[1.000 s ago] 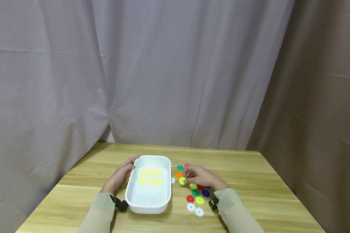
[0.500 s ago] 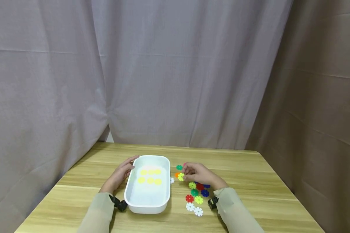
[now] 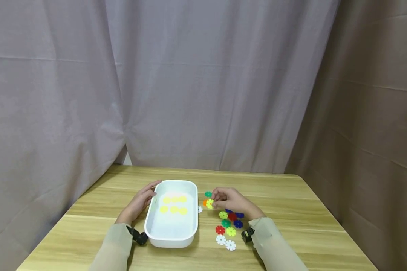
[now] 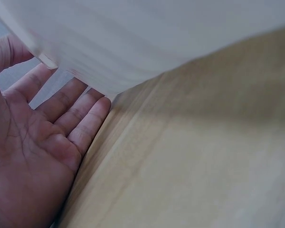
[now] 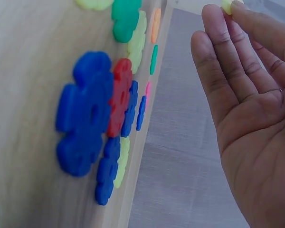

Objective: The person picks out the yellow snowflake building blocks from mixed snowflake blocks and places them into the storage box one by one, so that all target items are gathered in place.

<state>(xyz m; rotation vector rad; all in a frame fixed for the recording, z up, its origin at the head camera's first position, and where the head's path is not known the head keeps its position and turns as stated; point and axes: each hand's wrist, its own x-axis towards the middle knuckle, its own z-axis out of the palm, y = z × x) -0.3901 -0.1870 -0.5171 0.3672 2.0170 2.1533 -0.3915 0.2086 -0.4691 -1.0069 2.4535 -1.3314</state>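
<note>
A white plastic tray [image 3: 171,227] holds several yellow snowflake discs [image 3: 174,209] in two rows. My left hand [image 3: 139,201] holds the tray's left side, thumb over the rim and fingers along the outer wall. In the left wrist view, its fingertips [image 4: 102,104] lie against the tray's wall [image 4: 133,42]. Right of the tray, my right hand [image 3: 232,200] pinches a yellow snowflake disc [image 3: 209,204] between thumb and index finger, above the table. Only the disc's edge shows in the right wrist view. Behind it lies an orange disc [image 3: 205,203], partly covered.
Loose discs lie right of the tray: green [image 3: 208,194], red [image 3: 220,230], white [image 3: 230,245], blue [image 3: 238,224] and yellow [image 3: 231,231]. A pink disc [image 5: 148,96] shows in the right wrist view. Grey curtains [image 3: 176,94] hang behind the wooden table [image 3: 308,226].
The right hand has lifted the yellow disc slightly up from the group and away from the other discs. The left hand and the tray keep their place.
</note>
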